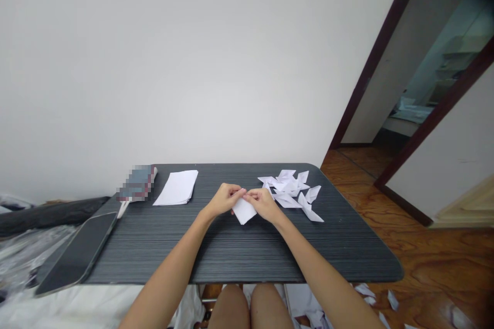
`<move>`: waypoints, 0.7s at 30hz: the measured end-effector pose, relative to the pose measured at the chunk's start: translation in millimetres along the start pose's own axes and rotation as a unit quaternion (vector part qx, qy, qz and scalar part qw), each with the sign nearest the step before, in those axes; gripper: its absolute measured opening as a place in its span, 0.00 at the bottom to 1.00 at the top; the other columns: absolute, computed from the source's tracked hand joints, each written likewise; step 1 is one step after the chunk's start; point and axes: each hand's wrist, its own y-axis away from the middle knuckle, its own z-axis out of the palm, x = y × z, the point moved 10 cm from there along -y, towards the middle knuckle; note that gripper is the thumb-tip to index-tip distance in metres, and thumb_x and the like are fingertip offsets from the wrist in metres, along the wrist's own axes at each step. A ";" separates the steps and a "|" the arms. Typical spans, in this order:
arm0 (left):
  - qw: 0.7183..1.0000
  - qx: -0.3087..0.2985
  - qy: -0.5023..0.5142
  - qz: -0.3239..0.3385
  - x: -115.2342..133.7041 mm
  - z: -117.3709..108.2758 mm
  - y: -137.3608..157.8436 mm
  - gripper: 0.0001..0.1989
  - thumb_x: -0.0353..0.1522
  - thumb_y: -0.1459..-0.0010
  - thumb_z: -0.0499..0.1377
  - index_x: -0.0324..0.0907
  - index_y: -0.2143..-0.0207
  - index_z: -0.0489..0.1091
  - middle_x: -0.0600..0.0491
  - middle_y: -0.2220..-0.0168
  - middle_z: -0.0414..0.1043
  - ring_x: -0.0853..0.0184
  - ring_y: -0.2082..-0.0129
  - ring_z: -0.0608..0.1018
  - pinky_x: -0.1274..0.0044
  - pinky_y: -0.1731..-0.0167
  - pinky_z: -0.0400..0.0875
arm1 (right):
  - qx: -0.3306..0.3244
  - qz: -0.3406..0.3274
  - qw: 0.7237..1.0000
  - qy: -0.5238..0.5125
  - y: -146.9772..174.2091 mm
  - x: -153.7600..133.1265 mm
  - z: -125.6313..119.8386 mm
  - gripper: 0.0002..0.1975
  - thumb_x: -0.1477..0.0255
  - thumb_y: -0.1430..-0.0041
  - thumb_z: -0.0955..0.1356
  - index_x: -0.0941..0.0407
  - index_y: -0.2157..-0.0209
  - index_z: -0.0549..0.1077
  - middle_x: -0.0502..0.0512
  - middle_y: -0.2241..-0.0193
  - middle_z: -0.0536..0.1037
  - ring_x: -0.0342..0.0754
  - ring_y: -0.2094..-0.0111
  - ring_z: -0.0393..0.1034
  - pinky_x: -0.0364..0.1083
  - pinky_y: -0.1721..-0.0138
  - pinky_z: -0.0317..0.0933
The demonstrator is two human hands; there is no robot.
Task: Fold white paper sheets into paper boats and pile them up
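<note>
A small folded piece of white paper [244,212], diamond-shaped toward me, is held above the dark table. My left hand [227,198] pinches its upper left edge between thumb and fingers. On the upper right edge, my right hand [263,202] grips the same paper, the two thumbs close together at the top corner. Just right of my right hand lies a loose pile of folded white paper shapes [285,183] with pointed ends. One such pointed paper shape [309,208] lies at the pile's near right side.
A stack of white paper sheets [176,187] lies at the back left of the dark table [247,262]. A blurred-out packet [136,183] and a black phone-like slab [79,252] are at the left edge. Paper scraps [392,299] lie on the wooden floor.
</note>
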 end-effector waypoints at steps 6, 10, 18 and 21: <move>0.976 0.200 -0.074 0.045 3.6 -46.1 0.9 0.17 0.38 0.47 0.48 0.38 0.85 0.58 0.58 0.87 0.54 0.77 0.85 0.59 0.84 0.86 0.51 | -0.049 0.044 0.997 -0.029 0.8 7.9 7.6 0.16 0.61 0.53 0.64 0.62 0.78 0.68 0.52 0.86 0.71 0.41 0.85 0.66 0.39 0.84 0.55; 0.938 0.341 -0.063 0.016 -8.9 -81.7 13.1 0.16 0.37 0.45 0.44 0.39 0.82 0.58 0.59 0.87 0.54 0.75 0.85 0.59 0.83 0.86 0.51 | -0.027 0.060 0.996 -0.055 -0.2 13.7 -1.6 0.18 0.59 0.52 0.63 0.62 0.79 0.66 0.53 0.86 0.71 0.42 0.86 0.67 0.38 0.85 0.55; 0.977 0.209 0.044 0.027 -7.4 -30.0 -2.0 0.18 0.38 0.43 0.42 0.39 0.57 0.61 0.57 0.81 0.63 0.76 0.88 0.64 0.84 0.88 0.54 | 0.039 0.040 0.994 -0.090 -4.7 12.6 -9.4 0.18 0.57 0.54 0.64 0.60 0.74 0.66 0.51 0.85 0.72 0.44 0.84 0.67 0.40 0.84 0.57; 0.978 0.099 0.180 0.026 -7.4 -7.8 -10.3 0.21 0.42 0.45 0.44 0.36 0.57 0.60 0.56 0.82 0.64 0.74 0.89 0.67 0.84 0.92 0.54 | 0.090 0.023 0.992 -0.090 -4.6 11.0 -25.0 0.17 0.58 0.50 0.60 0.59 0.74 0.65 0.49 0.89 0.69 0.42 0.87 0.63 0.39 0.87 0.52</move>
